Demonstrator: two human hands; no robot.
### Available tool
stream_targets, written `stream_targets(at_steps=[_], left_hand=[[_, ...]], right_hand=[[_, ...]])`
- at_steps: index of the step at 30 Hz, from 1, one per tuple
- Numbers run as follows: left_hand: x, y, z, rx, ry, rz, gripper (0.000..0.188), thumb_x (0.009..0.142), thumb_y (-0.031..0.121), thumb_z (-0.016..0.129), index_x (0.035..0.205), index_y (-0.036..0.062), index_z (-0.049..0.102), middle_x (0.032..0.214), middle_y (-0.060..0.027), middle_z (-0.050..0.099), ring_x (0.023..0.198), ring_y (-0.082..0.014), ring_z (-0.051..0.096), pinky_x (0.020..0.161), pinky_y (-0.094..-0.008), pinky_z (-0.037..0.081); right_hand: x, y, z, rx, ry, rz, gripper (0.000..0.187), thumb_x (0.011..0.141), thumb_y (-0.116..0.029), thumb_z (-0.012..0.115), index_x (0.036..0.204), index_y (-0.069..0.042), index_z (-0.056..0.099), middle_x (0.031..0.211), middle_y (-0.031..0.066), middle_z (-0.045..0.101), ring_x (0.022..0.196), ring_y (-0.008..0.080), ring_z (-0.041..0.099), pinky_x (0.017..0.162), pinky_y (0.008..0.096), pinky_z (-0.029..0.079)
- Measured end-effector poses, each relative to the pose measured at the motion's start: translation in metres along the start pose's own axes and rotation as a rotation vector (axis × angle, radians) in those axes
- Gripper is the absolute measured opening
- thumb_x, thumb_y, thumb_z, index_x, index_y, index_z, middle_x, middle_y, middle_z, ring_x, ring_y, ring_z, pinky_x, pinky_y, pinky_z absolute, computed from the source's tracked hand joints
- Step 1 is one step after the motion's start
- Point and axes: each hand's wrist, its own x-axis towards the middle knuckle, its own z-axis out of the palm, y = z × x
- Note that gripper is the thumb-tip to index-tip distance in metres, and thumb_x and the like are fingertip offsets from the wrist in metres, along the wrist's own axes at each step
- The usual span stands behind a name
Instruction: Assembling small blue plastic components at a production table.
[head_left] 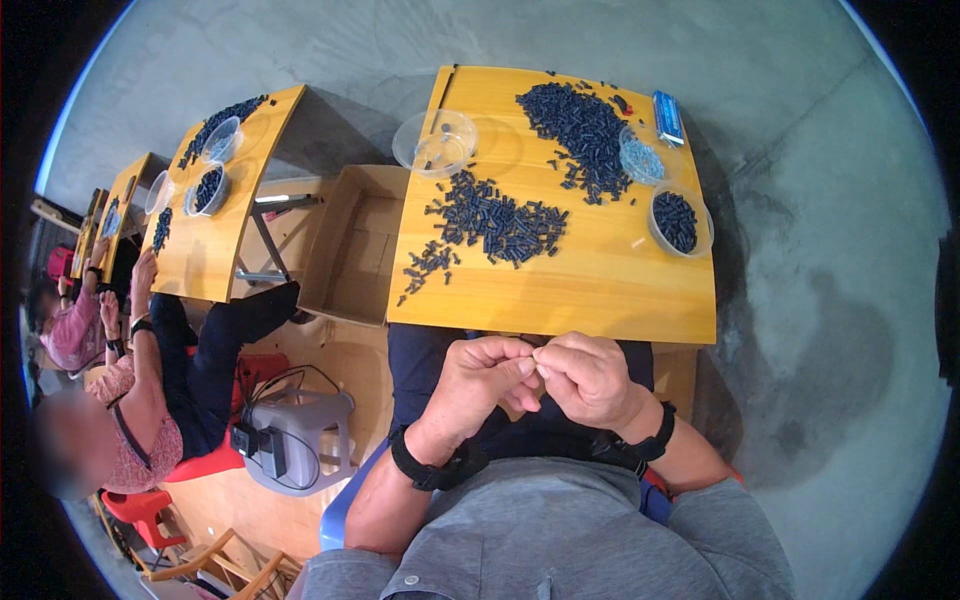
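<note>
**Fingers (522,367) pinched just off the near edge of a smooth yellow wood-toned bench (600,300)**

At left, a shallow, round, clear plastic tub (435,165), with a few small bits inside. Next, a loose heap of short, matte, dark cylindrical pieces (505,225), on the bench, apart from the fingers. Then the left hand (478,382), pinched closed, tip to tip with the right hand (592,380), likewise closed; impossible to tell whether gripping anything. Farther back, a larger dark heap (575,130). Rightward, a round clear tub of pale-blue bits (640,160).
</note>
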Motion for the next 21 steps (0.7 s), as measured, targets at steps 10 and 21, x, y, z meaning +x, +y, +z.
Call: stream_targets(at_steps=[10, 21], left_hand=[[0.004, -0.011, -0.016, -0.039, 0.008, 0.076, 0.011, 0.091, 0.005, 0.054, 0.096, -0.002, 0.062, 0.08, -0.0099, 0.065, 0.065, -0.017, 0.066, 0.058, -0.0263, 0.055], [0.006, -0.012, -0.028, -0.113, 0.069, 0.207, 0.009, 0.093, 0.005, 0.052, 0.099, 0.0004, 0.057, 0.087, -0.0115, 0.065, 0.071, -0.0184, 0.067, 0.064, -0.0277, 0.055]], right_hand=[[0.006, 0.031, 0.019, 0.51, -0.004, 0.497, 0.008, 0.081, 0.001, 0.057, 0.088, 0.002, 0.06, 0.07, 0.0127, 0.059, 0.058, 0.0254, 0.059, 0.052, 0.0295, 0.046], [0.021, 0.134, 0.069, -0.456, -0.099, 0.601, 0.019, 0.083, -0.023, 0.058, 0.082, -0.003, 0.058, 0.081, 0.0169, 0.06, 0.079, 0.038, 0.06, 0.069, 0.0465, 0.048]])
